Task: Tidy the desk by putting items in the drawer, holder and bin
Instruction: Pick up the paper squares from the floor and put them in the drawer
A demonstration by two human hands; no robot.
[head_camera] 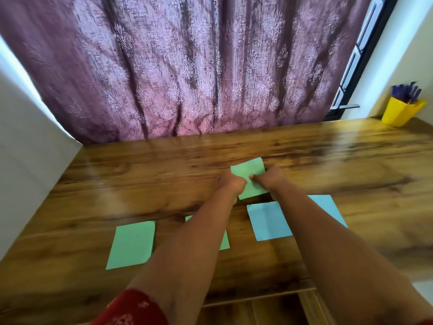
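Both my hands hold one green paper sheet [249,175] a little above the middle of the wooden desk [140,174]. My left hand [230,184] grips its left edge and my right hand [271,179] pinches its right edge. Closer to me, another green sheet [132,243] lies flat at the left, and a third green sheet [225,240] is mostly hidden under my left forearm. A blue sheet [268,220] lies between my arms, and a second blue sheet [328,206] shows beyond my right forearm. A yellow holder [399,112] with dark blue pens stands at the far right corner.
A purple patterned curtain [187,66] hangs behind the desk's far edge. A white wall panel [25,148] bounds the desk on the left. Below the desk's near edge, an opening with wooden sides [257,310] shows between my arms.
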